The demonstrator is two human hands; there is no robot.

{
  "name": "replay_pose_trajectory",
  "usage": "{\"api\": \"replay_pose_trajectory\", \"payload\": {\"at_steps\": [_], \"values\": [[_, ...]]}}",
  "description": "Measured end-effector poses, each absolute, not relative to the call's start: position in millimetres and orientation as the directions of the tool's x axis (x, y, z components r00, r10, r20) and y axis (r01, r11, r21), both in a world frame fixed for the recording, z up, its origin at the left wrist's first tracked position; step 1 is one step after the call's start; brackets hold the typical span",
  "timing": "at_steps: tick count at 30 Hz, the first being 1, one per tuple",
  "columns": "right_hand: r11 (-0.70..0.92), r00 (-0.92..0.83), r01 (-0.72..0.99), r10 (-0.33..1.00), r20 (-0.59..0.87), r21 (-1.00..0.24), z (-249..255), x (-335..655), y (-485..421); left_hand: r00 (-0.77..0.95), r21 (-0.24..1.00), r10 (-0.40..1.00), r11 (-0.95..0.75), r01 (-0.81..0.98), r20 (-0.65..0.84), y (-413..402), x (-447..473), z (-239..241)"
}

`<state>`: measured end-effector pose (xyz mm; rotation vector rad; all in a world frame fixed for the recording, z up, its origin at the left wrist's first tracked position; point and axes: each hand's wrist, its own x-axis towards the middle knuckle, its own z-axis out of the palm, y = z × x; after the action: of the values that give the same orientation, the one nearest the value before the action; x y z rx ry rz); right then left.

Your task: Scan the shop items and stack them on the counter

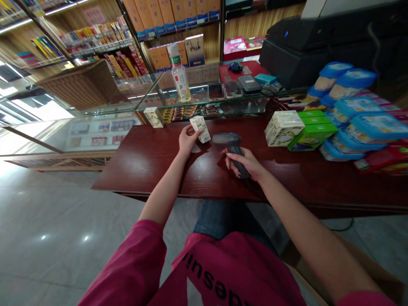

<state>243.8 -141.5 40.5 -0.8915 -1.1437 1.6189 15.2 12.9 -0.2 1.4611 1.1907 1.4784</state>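
My left hand (188,139) is closed around the side of a small white carton (201,129) with green print, tilted above the dark red wooden counter (153,165). A barcode shows near its lower end. In my right hand (247,163) is a dark grey barcode scanner (234,146), my fingers wrapped round its handle. The scanner's head points left, a short gap from the carton, and a small blue light shows on top. A similar white carton (154,117) stands alone at the counter's back left edge.
On the right stand more white cartons (283,127), green boxes (314,129) and stacked blue-lidded tubs (363,123). A plastic bottle (180,76) stands on the glass case behind the counter. Further back are a computer mouse (235,66) and a wicker basket (79,85).
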Motion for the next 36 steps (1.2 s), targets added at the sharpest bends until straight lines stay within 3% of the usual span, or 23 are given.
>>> {"api": "replay_pose_trajectory", "payload": {"at_steps": [7,16,22,29,36], "values": [[-0.143,-0.282,-0.271,0.957,-0.064,-0.952,40,243,-143,-0.113,0.962,0.956,-0.267,0.047,0.271,18,15,-2],[-0.121,-0.257,-0.289,0.965,-0.045,-0.95,40,245,-143,0.281,0.95,0.911,-0.313,-0.002,0.301,5,-29,15],[-0.124,-0.26,-0.287,0.965,-0.047,-0.95,38,246,-142,0.103,0.967,0.963,-0.253,0.029,0.249,3,-46,16],[-0.128,-0.258,-0.294,0.965,-0.05,-0.947,39,245,-143,0.126,0.918,0.925,-0.374,0.134,0.358,7,-18,12],[-0.142,-0.256,-0.288,0.964,-0.067,-0.947,39,244,-143,0.141,0.926,0.93,-0.357,0.118,0.341,5,-28,13]]}}
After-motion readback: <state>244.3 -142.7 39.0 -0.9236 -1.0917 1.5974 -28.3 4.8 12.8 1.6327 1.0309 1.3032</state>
